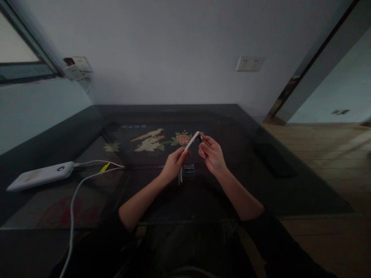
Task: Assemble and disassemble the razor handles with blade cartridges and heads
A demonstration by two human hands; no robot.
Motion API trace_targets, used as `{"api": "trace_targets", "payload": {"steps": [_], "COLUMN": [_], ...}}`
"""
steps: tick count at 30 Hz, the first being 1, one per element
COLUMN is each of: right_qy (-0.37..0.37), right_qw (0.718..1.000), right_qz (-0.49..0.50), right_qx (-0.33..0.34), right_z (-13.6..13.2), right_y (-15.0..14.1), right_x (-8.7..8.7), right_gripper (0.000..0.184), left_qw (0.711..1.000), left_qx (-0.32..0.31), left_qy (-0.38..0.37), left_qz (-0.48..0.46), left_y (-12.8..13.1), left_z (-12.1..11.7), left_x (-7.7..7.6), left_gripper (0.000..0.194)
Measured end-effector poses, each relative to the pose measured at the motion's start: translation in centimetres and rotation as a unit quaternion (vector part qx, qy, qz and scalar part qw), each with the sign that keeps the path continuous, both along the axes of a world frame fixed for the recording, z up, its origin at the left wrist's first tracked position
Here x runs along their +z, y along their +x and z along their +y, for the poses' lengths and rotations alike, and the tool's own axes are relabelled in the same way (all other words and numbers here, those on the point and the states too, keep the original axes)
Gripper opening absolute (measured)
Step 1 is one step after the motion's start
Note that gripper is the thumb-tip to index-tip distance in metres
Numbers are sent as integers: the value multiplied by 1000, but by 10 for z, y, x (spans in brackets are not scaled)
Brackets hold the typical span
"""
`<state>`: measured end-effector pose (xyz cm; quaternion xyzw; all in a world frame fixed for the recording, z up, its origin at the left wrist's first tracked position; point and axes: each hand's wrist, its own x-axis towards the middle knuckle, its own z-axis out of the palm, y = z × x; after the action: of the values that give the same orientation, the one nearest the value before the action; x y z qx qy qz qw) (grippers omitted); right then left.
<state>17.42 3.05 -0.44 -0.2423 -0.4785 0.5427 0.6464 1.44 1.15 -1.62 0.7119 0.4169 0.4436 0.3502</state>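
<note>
My left hand (pixel 173 164) is closed around the lower end of a slim white bar (pixel 192 141), which slants up to the right above the table. Its kind I cannot make out. At the bar's upper end, the fingers of my right hand (pixel 213 154) pinch a small dark piece (pixel 200 138), touching or very near the bar. Just below, between my hands, lie small dark cylinders with shiny edges (pixel 189 170), perhaps batteries. A thin white strip (pixel 181 175) shows beside them, under my left hand.
A white power bank (pixel 42 175) with a white cable (pixel 72 204) and yellow tag (pixel 104 167) lies on the left of the dark glass-topped table (pixel 232 197). A flat black object (pixel 274 160) rests at the right. Wall sockets (pixel 250 63) are behind.
</note>
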Motion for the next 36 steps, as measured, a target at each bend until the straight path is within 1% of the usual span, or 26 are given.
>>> {"api": "trace_targets", "payload": {"steps": [7,9,14,17,25,29,36], "right_qy": [2,0,-6,-9,-9,-15,-11], "right_qw": [1000,1000,1000,1000,1000,1000,999], "right_qz": [10,9,6,3,-7,-16,-34], "right_qx": [-13,-12,-3,-2,-19,-14,-1], "right_z": [-1,-1,-1,-1,-3,-4,-3], "right_y": [3,3,1,0,2,1,-1], "right_x": [3,3,2,1,5,6,2], "right_gripper": [29,31,34,36,38,41,39], "left_qw": [999,999,1000,1000,999,1000,1000], "left_qx": [-42,-36,1,6,-43,-20,13], "left_qy": [10,13,14,11,9,9,-5], "left_qz": [26,28,24,21,29,22,0], "left_y": [2,1,-1,-2,1,0,-3], "left_z": [-9,-8,-2,-1,-10,-6,4], "left_x": [5,4,1,1,7,5,0], "left_gripper": [29,30,30,30,30,29,29]}}
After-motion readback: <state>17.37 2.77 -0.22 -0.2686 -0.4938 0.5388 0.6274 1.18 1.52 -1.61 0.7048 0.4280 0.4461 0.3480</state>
